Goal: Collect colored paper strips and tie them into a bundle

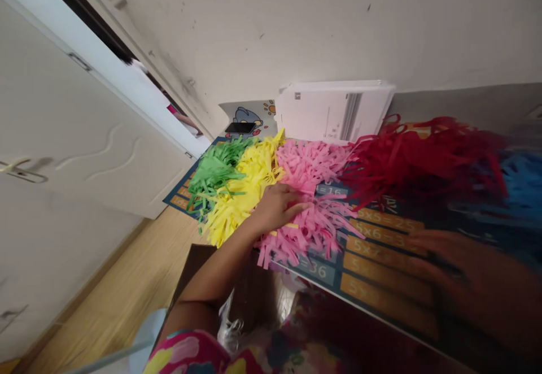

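Note:
My left hand (pixel 278 207) rests on the pink paper-fringe bundle (pixel 313 224), around its narrow middle, with thumb and fingers apart. Lying close on its left is a yellow paper-fringe bundle (pixel 258 165), and beyond that a green one (pixel 222 165). My right hand (pixel 461 272), smeared by motion, hovers over or lies on the dark multiplication chart (pixel 381 275); its fingers look stretched out and nothing shows in them. Above it sits a red paper-fringe bundle (pixel 427 153), and a blue one (pixel 523 176) is at the right edge.
White sheets or a white box (pixel 330 108) lean against the wall at the back. A dark phone (pixel 240 128) lies by a cartoon picture on the chart's far edge. To the left stand a white door (pixel 76 108) and a wooden floor (pixel 114 272).

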Motion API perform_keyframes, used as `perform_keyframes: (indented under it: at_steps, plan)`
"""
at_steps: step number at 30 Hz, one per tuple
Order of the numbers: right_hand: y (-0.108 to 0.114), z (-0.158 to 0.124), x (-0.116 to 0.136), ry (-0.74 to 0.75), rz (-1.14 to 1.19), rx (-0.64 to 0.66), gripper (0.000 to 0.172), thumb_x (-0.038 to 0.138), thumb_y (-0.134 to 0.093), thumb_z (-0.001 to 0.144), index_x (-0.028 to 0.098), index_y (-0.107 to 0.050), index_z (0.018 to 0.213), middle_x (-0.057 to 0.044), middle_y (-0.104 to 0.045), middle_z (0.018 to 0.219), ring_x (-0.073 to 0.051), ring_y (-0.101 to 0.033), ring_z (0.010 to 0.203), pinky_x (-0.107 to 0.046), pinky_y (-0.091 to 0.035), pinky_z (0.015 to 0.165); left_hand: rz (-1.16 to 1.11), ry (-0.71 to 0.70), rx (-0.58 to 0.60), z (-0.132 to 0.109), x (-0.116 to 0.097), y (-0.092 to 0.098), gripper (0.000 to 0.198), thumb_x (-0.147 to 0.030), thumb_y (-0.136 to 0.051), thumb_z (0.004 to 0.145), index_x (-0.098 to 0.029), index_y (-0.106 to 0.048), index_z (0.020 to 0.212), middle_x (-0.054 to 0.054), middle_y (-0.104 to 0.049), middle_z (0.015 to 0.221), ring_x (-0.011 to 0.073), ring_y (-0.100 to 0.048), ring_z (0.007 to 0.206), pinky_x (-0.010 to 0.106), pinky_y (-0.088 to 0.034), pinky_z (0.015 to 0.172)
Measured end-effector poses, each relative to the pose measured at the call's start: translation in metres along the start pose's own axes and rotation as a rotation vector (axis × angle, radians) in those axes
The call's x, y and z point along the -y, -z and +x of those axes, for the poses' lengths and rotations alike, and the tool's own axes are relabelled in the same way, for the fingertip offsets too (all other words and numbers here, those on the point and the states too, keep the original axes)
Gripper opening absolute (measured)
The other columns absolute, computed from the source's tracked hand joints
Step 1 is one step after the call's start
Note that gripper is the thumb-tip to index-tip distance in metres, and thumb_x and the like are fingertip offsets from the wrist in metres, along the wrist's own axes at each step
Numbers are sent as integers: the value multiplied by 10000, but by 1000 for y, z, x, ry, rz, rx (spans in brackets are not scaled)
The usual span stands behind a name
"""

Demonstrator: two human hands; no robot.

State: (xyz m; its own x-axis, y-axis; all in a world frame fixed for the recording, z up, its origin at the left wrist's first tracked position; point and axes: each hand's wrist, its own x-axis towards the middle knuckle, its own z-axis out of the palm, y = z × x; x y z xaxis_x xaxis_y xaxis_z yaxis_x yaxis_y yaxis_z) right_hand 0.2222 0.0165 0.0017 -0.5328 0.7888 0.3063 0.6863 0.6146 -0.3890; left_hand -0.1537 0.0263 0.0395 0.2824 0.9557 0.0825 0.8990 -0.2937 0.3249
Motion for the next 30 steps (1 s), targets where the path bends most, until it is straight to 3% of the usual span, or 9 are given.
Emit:
perform_keyframes:
  at_steps: [2,4,7,10,12,15,21,30]
  plan:
    - [-6,22,19,103,4,39,295,490,-491,948,309,-666,1100,-56,-719,1140,-272,-668,1062,-443,-529,935,-74,-74,30,-6,2,1,460,-460,-428,1003,-183,-739,808,67,-740,905,184,-671,901,305,-456,929]
    - [-14,50,41,143,26,31,312,407,-481,958,247,-650,1166,-103,-706,1163,-289,-657,1078,-457,-522,936,-59,-51,69,-6,4,3,532,-425,-377,1024,-165,-678,671,39,-689,693,156,-648,722,308,-442,932]
    - [-37,94,76,155,105,98,420,328,-464,959,166,-552,1337,-139,-642,1279,-286,-597,1181,-456,-466,1016,20,64,80,5,6,3,470,-386,-355,1028,-170,-676,761,19,-662,647,154,-617,651,291,-459,837]
    - [-63,115,106,203,97,252,434,335,-581,902,130,-582,1285,-163,-643,1251,-294,-578,1182,-457,-431,1029,77,132,79,20,10,-3,278,-318,-479,970,-176,-711,917,54,-723,791,183,-644,709,260,-443,674]
    - [-76,112,121,280,49,318,383,399,-632,881,144,-642,1167,-157,-659,1201,-302,-585,1135,-465,-425,1000,94,102,106,27,16,-7,172,-253,-580,891,-184,-738,890,62,-737,833,199,-659,759,260,-435,674]
    - [-85,95,134,356,-32,286,374,434,-676,857,154,-664,1105,-154,-647,1220,-312,-552,1161,-473,-385,1015,78,50,151,33,24,-12,128,-203,-634,815,-200,-761,829,50,-741,880,201,-664,834,253,-434,713]
    - [-83,88,138,351,-70,283,377,415,-674,869,139,-670,1126,-154,-651,1222,-313,-539,1181,-486,-342,1058,-4,48,191,39,30,-18,136,-149,-612,773,-176,-745,768,30,-712,802,153,-634,703,232,-430,645]
    - [-74,87,132,271,3,249,401,412,-618,913,147,-632,1213,-142,-631,1298,-297,-552,1188,-482,-325,1064,-64,9,113,30,35,-21,156,-150,-575,841,-156,-725,883,84,-710,916,192,-639,877,277,-477,821]
